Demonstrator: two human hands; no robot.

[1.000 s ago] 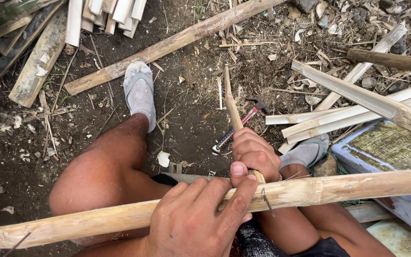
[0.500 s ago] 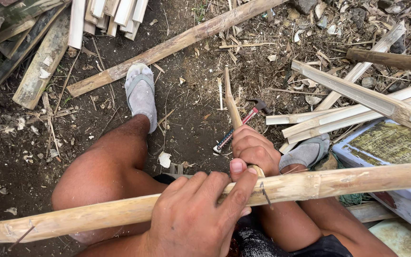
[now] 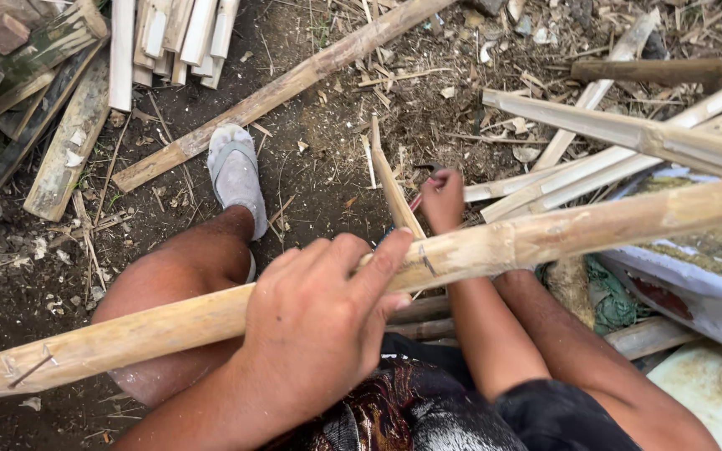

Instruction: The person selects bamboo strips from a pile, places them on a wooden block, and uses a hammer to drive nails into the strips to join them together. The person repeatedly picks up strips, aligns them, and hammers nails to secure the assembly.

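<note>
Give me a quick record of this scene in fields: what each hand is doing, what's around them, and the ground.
left hand: left hand grips the long bamboo pole lying across the knees
right hand: right hand reaches below the pole, closed on a tool I can't make out, beside a thin bamboo strip
foot: grey sandal on dark soil
surroundings: split bamboo slats to the right, stacked cut pieces at top left
ground: dirt strewn with shavings
</note>
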